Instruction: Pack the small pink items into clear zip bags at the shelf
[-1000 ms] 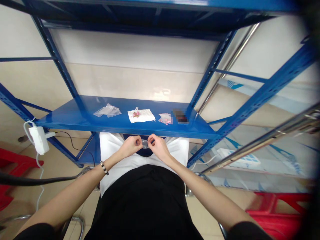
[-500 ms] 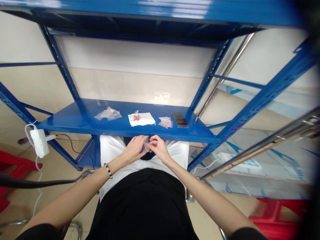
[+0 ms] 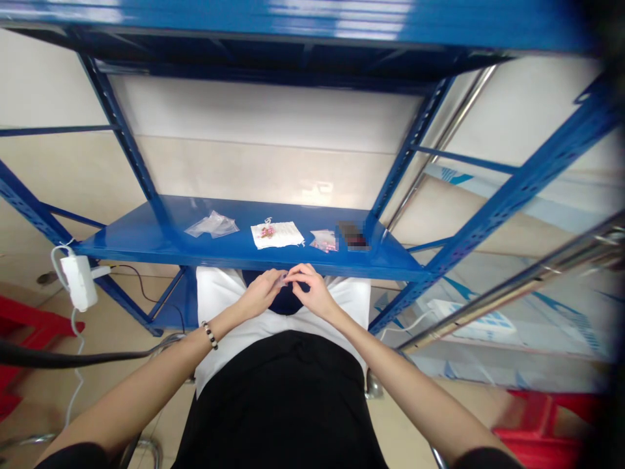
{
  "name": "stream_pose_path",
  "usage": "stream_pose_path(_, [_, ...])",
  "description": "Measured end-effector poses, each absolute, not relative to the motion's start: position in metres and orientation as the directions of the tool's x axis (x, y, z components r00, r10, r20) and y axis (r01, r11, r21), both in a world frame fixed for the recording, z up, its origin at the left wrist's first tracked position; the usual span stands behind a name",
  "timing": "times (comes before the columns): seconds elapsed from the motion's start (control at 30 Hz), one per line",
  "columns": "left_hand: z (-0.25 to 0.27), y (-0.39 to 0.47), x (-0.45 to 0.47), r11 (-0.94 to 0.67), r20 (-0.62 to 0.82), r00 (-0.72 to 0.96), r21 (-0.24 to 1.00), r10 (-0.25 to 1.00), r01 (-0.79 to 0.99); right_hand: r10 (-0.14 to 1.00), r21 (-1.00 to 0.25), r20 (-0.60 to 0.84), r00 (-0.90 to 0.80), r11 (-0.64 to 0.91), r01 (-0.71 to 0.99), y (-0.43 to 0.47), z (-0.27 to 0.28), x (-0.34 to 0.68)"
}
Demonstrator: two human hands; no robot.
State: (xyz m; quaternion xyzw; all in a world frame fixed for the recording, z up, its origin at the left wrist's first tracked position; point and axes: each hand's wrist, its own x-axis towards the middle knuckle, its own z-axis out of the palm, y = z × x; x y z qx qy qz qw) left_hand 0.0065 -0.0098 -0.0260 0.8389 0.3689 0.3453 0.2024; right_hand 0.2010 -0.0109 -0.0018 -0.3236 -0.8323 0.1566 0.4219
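Note:
Over my lap, just in front of the shelf edge, my left hand is closed on a small clear plastic bag. Only a bit of the bag shows between the fingertips, and its contents are hidden. My right hand meets it from the right, fingers bent, fingertips at the bag's edge. On the blue shelf ahead lies a white cloth pouch with pink beads on it. To its right is a clear bag with pink beads. Several flat clear bags lie at the left.
A dark, blurred-out flat object lies at the shelf's right end. Blue rack posts stand on both sides, with an upper shelf overhead. A white power strip hangs at the left. Red stools stand low at both sides.
The small bag now shows less between my hands. My right fingers have straightened and moved slightly left over its edge; my left hand has closed in a little.

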Motion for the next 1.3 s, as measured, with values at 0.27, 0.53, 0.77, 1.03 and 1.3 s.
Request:
stream_pose_path(0.27, [-0.027,-0.016,0.004,-0.636,0.383,0.523,0.596,0.762,0.491,0.570,-0.464,0.567,-0.595,0.817,0.341,-0.022,-0.004,0.201])
stream_pose_path(0.53, [-0.014,-0.008,-0.004,-0.694,0.372,0.586,0.376,0.720,0.615,0.596,-0.462,0.415,-0.688,0.789,0.404,-0.020,-0.003,0.200])
stream_pose_path(0.77, [-0.015,-0.018,-0.009,-0.729,0.299,0.668,0.190,0.681,0.658,0.548,-0.322,0.340,-0.764,0.831,0.453,-0.037,-0.004,0.201])
stream_pose_path(1.03, [-0.004,-0.013,-0.005,-0.764,0.354,0.720,-0.026,0.597,0.645,0.574,-0.181,0.269,-0.774,0.819,0.544,-0.038,-0.009,0.197])
stream_pose_path(1.3, [-0.012,-0.022,-0.005,-0.783,0.319,0.727,0.087,0.608,0.616,0.570,-0.133,0.248,-0.784,0.821,0.555,-0.051,-0.009,0.194])
